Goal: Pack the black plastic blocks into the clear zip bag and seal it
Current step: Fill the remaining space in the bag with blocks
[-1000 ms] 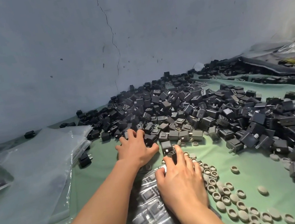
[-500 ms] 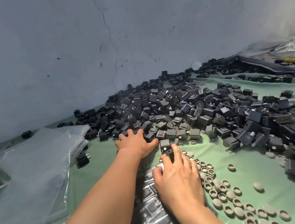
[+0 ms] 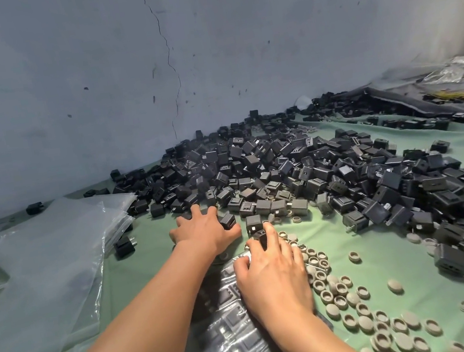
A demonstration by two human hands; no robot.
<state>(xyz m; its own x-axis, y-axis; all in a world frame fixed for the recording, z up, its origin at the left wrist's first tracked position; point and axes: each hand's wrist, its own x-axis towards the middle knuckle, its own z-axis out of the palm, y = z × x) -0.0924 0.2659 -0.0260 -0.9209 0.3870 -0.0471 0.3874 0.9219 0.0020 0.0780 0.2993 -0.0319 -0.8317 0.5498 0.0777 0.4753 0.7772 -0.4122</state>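
At the left, a stack of empty clear plastic bags [image 3: 53, 252] is lying on the green cloth [image 3: 390, 247], its near end running out of view. The left hand [image 3: 203, 230] is reaching into the near rim of the big heap of black plastic blocks [image 3: 300, 170], fingers spread. A small black block [image 3: 227, 221] is sitting between forefinger and thumb. The fingertips are buried among the blocks, so I cannot tell whether the hand is gripping.

Just nearer, the clear zip bag [image 3: 229, 330] is lying partly under both forearms with blocks showing through it, its near end cut off. The right hand [image 3: 271, 270] is resting flat on the bag's far end, fingers stretched, forefinger pressing a second black block [image 3: 261, 237]. To the right, grey round caps [image 3: 370, 315] are lying scattered.
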